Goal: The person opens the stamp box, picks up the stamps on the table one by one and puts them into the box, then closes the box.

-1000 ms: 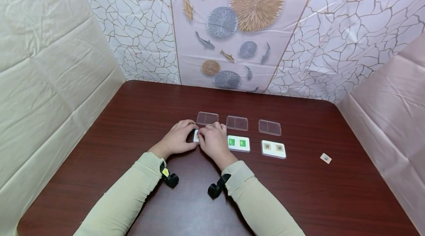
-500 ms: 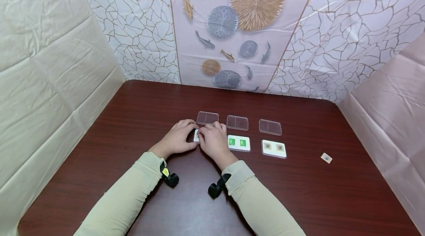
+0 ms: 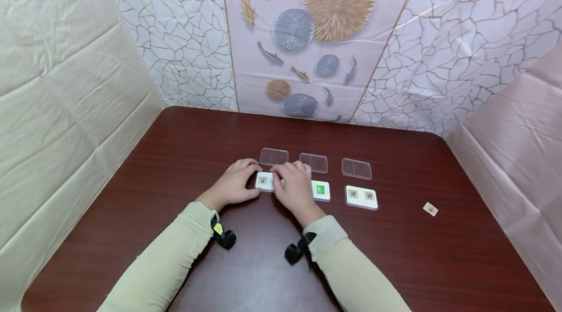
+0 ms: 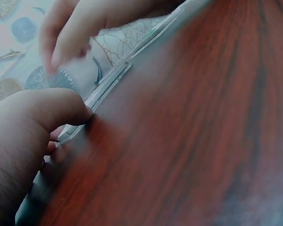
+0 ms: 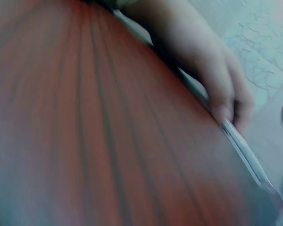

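Note:
In the head view my left hand grips the left end of a flat white case, thumb at its near edge and fingers beyond it. A small square picture tile lies in the case's left half. My right hand is over the right end of that case, hiding its right half and part of the middle case with a green tile. In the left wrist view the right hand hangs above the case, fingers bent downward and blurred, with nothing visible between them.
Another white case with two brown tiles lies to the right. Three clear lids, a left lid, a middle lid and a right lid, line the back. One loose tile lies at far right on the table.
My right hand has lifted and shifted right, uncovering the tile in the left case and covering the left green tile of the middle case. My left hand has stayed in place.

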A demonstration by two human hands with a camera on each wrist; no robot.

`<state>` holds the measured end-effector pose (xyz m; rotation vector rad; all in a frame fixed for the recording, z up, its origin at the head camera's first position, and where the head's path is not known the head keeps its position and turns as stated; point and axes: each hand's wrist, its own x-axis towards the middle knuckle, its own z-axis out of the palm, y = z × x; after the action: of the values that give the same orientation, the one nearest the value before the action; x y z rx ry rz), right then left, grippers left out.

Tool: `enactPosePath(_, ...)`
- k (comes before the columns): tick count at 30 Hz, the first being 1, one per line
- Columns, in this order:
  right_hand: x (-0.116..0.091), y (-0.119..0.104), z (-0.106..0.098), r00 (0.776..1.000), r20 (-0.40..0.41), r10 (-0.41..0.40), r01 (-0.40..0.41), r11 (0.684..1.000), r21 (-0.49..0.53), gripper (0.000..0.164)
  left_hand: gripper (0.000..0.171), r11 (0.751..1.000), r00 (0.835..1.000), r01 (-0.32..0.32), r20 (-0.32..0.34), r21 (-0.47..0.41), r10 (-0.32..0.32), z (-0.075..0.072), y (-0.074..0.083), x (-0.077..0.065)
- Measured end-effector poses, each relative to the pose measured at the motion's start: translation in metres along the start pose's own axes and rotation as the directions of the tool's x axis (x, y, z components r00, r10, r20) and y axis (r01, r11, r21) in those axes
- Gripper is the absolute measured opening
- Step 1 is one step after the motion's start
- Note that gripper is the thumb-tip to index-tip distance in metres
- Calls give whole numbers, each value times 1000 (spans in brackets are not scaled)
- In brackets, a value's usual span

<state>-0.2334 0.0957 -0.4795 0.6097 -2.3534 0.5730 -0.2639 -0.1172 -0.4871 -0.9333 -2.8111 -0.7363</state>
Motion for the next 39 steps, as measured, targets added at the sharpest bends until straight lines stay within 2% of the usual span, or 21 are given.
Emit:
enactPosePath(5,-21,46,-38,978,-200,-65,65,998,-6,10,55,1000,1000,23,18,3,-23,-1,2,0)
enactPosePath(10,-55,105,-89,966,-258,-3,-17,997,-72,11,55,1000,1000,23,14,7,-24,-2,3,-1)
enactPosePath(15,-91,160,-140,957,-260,126,-165,977,-135,12,54,1000,1000,6,-7,7,-6,-3,3,-2)
enactPosePath(17,-104,178,-160,952,-230,201,-240,959,-152,13,54,1000,1000,1,-13,8,-1,-3,4,-2)
enactPosePath(19,-118,193,-179,937,-182,297,-328,929,-171,15,54,1000,1000,2,-11,8,-2,-2,4,-2)
enactPosePath(21,-132,206,-195,908,-114,403,-418,886,-201,18,54,1000,1000,4,-9,9,-4,-2,5,-2)
enactPosePath(25,-155,223,-220,819,36,572,-546,798,-257,29,55,1000,1000,2,-10,8,-1,-1,6,-2)
enactPosePath(27,-162,227,-226,788,84,610,-571,775,-271,35,55,1000,1000,-1,-14,6,1,-1,6,-2)
enactPosePath(28,-164,228,-227,780,96,619,-577,770,-274,36,55,1000,1000,-2,-13,7,2,-1,6,-2)
enactPosePath(35,-161,224,-230,779,100,619,-571,766,-295,25,55,1000,1000,1,-13,-2,-1,1,3,-1)
enactPosePath(39,-161,225,-228,767,112,632,-578,756,-306,27,55,1000,1000,8,-3,-1,-8,1,3,-1)
